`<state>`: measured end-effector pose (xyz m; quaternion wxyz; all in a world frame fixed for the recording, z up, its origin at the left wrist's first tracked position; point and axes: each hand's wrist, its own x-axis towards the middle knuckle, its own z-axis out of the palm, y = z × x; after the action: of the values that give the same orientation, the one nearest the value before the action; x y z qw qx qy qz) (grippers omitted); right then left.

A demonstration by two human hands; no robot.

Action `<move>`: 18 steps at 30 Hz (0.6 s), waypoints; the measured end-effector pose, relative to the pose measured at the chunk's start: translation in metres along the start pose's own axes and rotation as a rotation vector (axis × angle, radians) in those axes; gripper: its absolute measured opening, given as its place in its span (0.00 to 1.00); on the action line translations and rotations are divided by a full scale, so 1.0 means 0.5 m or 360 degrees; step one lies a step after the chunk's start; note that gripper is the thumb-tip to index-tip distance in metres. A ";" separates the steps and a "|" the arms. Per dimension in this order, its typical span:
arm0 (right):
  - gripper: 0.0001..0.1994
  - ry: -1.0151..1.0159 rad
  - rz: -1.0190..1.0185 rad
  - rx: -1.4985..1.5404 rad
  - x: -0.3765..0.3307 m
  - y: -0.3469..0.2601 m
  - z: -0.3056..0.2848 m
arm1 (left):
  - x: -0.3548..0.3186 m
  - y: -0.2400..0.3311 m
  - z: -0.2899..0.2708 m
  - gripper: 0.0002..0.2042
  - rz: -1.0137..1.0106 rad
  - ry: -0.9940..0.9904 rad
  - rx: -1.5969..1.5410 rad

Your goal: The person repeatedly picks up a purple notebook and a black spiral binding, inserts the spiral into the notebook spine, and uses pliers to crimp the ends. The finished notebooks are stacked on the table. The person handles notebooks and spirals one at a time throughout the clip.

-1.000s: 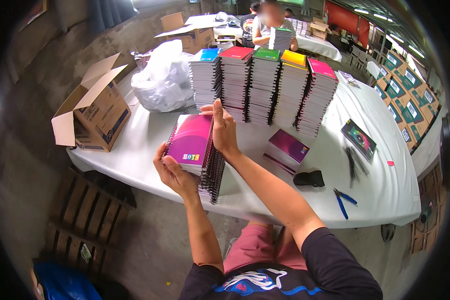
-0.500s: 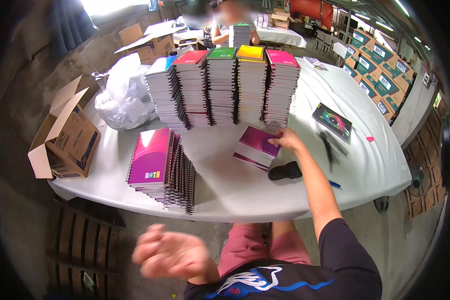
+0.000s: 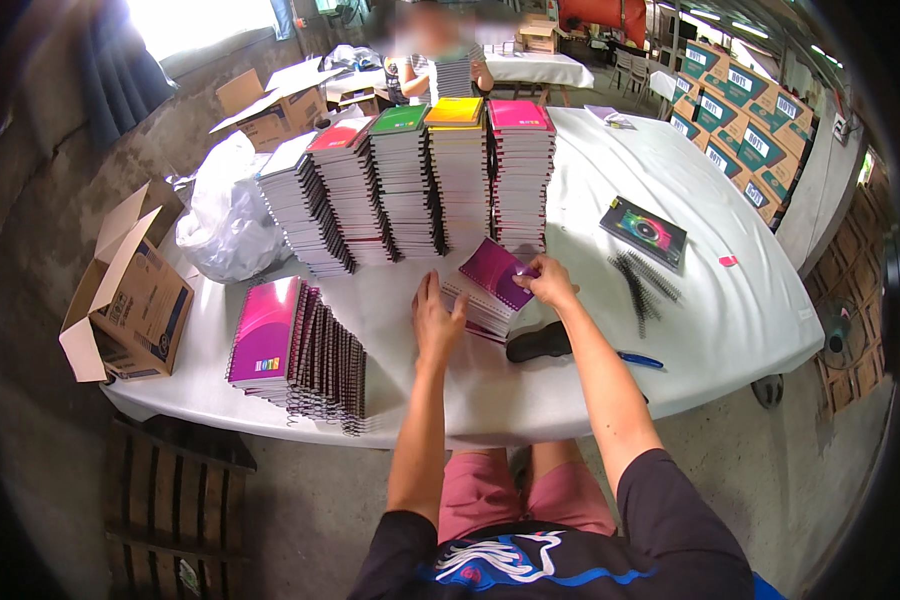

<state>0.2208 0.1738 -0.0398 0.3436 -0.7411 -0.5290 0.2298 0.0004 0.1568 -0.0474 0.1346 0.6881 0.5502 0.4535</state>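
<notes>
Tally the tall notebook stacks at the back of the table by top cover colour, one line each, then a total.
White-topped stack: 1
Red-topped stack: 1
Green-topped stack: 1
Yellow-topped stack: 1
Pink-topped stack: 1
Total: 5

Open brown carton (image 3: 130, 295), table's left end

Small purple-covered notebook stack (image 3: 492, 287) lies flat on white table (image 3: 570, 390).

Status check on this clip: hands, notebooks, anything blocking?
Left hand flat against the small purple notebook pile. Right hand pinching the top cover's far edge. Black tool beside the pile; nothing blocking.
</notes>
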 end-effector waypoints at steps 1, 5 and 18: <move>0.19 0.0011 0.0010 0.0052 0.003 0.013 0.000 | 0.024 0.009 0.002 0.28 -0.0063 -0.0146 0.0076; 0.19 0.0025 0.0051 0.0117 -0.011 0.022 -0.005 | 0.080 0.051 -0.003 0.29 -0.0274 -0.0623 0.0402; 0.17 0.0363 -0.0154 0.0136 -0.065 0.007 0.000 | 0.087 0.032 0.041 0.12 -0.0084 -0.0009 0.0151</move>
<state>0.2121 0.1427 -0.0430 0.4435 -0.7208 -0.5114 0.1493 0.0256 0.1959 -0.0268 0.1153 0.6803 0.5887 0.4211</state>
